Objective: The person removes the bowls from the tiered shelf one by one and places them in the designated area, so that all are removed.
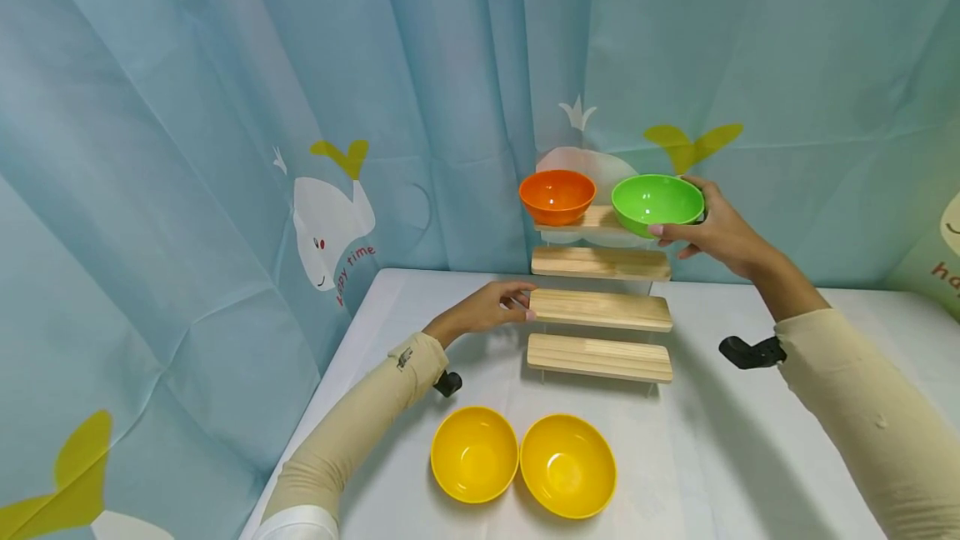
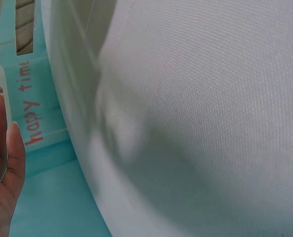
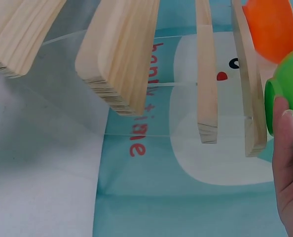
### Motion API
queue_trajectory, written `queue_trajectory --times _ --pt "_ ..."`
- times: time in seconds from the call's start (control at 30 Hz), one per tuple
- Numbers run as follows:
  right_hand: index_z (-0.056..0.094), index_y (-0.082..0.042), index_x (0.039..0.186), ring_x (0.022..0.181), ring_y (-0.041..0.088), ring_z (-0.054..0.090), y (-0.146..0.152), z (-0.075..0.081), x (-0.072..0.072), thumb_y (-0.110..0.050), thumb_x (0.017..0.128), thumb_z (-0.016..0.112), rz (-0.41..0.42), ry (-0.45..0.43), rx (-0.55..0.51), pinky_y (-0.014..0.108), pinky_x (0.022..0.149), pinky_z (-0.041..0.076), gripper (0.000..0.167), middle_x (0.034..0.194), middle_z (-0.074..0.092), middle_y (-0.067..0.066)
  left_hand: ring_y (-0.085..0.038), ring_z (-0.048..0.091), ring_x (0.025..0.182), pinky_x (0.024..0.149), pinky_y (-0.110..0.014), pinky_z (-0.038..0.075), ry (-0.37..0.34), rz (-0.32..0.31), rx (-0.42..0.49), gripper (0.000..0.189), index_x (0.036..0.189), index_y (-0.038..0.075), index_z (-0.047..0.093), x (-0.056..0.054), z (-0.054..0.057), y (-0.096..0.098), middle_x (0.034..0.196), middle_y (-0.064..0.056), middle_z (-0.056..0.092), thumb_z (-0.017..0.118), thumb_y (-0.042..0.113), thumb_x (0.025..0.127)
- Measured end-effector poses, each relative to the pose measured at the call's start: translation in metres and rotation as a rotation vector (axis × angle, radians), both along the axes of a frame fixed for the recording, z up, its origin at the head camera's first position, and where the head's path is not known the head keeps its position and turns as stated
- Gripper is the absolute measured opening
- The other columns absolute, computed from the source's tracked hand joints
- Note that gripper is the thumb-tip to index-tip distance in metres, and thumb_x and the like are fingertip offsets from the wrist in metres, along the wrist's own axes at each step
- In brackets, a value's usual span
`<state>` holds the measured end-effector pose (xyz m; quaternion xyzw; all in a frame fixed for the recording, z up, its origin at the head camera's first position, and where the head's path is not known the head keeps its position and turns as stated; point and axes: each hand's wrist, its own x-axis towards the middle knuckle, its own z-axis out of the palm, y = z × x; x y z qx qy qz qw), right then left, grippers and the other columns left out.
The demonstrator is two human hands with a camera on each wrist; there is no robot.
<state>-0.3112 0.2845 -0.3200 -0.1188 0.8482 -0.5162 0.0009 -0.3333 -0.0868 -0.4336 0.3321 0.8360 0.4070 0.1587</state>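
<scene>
Faces a light blue curtain (image 1: 450, 65) printed with white whales, yellow leaf-like shapes and red "happy time" lettering. Works over a white-covered surface (image 1: 405, 298) in front of the curtain. Reaches in from either side with a beige left sleeve (image 1: 375, 423) and a beige right sleeve (image 1: 862, 390). Has between the arms a wooden stand (image 1: 596, 307), stepped up toward the curtain in four pale boards on clear supports.

Has, on the near side of the stand, a left yellow bowl (image 1: 475, 454) and a right yellow bowl (image 1: 567, 467), both upright on the surface, side by side with rims touching or nearly so. Grips a green bowl (image 1: 656, 200), rim up, by its right side with the right hand (image 1: 720, 227), at the right end of the top board; cannot tell whether touching the wood. Has an orange bowl (image 1: 557, 197) upright on the left end of the same board, just apart from the green one. Holds the left end of the third board from the top between thumb and fingers of the left hand (image 1: 483, 309). Wears a small black device (image 1: 448, 383) under the left wrist.
</scene>
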Motion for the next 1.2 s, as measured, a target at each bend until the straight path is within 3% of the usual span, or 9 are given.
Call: queue_trajectory --times 0.4,0.63,0.93,1.2 --pt "-0.004 -0.010 0.161 0.081 -0.001 0.068 0.007 -0.007 0.015 -0.016 0.094 0.069 0.032 0.042 0.025 0.030 0.060 0.059 0.099 0.148 0.027 0.027 -0.019 0.063 0.112 0.096 -0.029 0.052 -0.026 0.009 -0.015 0.057 0.149 0.010 0.048 0.001 0.001 0.001 0.133 -0.010 0.061 0.068 0.026 0.098" --pt "0.006 -0.011 0.160 0.087 0.001 0.061 0.011 -0.012 0.029 -0.009 0.091 0.071 0.016 0.067 0.029 0.029 0.060 0.059 0.096 0.140 0.032 0.009 -0.020 0.063 0.113 0.095 -0.028 0.053 -0.027 0.006 -0.017 0.058 0.150 0.009 0.048 0.001 0.004 0.003 0.133 -0.012 0.061 0.068 0.025 0.098" --pt "0.012 -0.008 0.157 0.086 0.006 0.064 0.019 -0.026 0.045 0.006 0.086 0.071 0.089 0.128 -0.018 0.030 0.061 0.059 0.094 0.127 0.041 -0.007 -0.021 0.063 0.114 0.096 -0.028 0.053 -0.026 0.008 -0.021 0.058 0.150 0.010 0.048 0.001 0.005 0.005 0.132 -0.012 0.061 0.069 0.026 0.097" --pt "0.014 -0.007 0.156 0.082 0.009 0.065 0.024 -0.038 0.059 0.006 0.082 0.075 0.085 0.142 0.011 0.028 0.062 0.058 0.097 0.125 0.042 -0.006 -0.021 0.063 0.114 0.096 -0.028 0.053 -0.025 0.000 -0.015 0.059 0.150 0.009 0.047 -0.001 0.001 0.005 0.131 -0.012 0.063 0.068 0.026 0.098"
